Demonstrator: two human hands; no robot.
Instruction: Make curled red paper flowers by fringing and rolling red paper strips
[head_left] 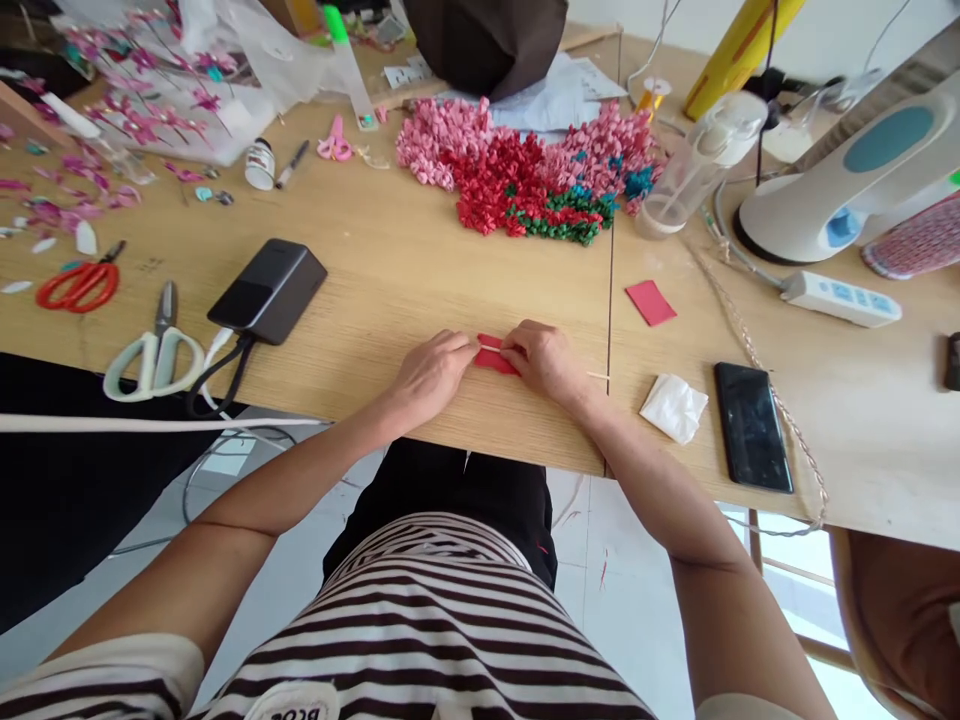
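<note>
A small red square of cloth or paper (pixel 493 361) lies on the table near its front edge, between my two hands. Across it runs a thin pale stick (pixel 598 376), whose far end pokes out to the right from under my right hand. My left hand (pixel 437 371) pinches the stick's left end at the red piece's left edge. The fingers of my right hand (pixel 549 357) are closed on the stick over the right part of the red piece, hiding that side. A second red square (pixel 651 302) rests apart, to the right.
Piles of pink, red and green small flowers (pixel 502 185) lie at the back. To the left are a black box (pixel 270 290), white-handled scissors (pixel 155 350) and red-handled scissors (pixel 79 285). A folded tissue (pixel 673 408), a phone (pixel 753 427) and a power strip (pixel 841 299) are on the right.
</note>
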